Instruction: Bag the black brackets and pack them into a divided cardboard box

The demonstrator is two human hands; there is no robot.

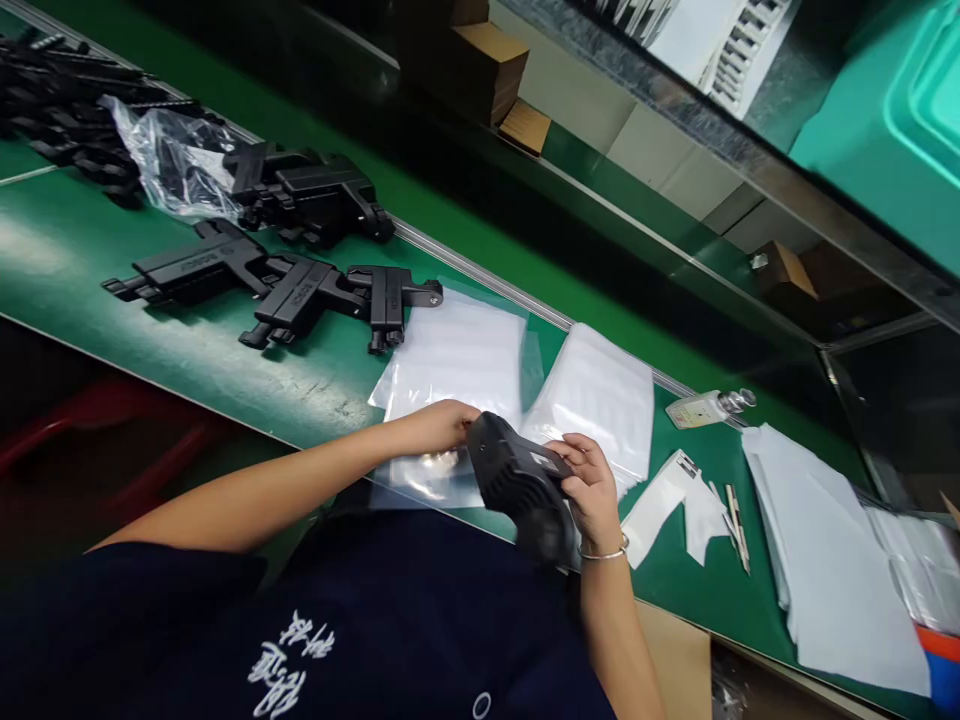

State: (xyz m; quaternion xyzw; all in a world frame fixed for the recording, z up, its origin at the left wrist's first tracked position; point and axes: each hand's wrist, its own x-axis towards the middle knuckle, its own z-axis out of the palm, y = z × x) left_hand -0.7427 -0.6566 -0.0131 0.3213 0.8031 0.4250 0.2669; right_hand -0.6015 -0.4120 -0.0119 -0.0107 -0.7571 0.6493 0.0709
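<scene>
A black plastic bracket (504,470) with a ribbed side and a small pale label is held tilted in front of my body. My left hand (442,425) is closed on its upper left end, the fingertips partly hidden behind it. With thumb and fingers, my right hand (589,485) grips the other side close to the label. Under and behind my hands lies a stack of clear plastic bags (457,355). A second stack of white translucent sleeves (600,395) lies just beyond my right hand.
Several black brackets (300,295) lie on the green table (67,260) to the left, with a crumpled plastic bag (176,160) behind. At right are a label strip (660,505), pens (737,525), a bottle (705,408) and white sheets (832,560). A shelf (720,120) overhangs the back.
</scene>
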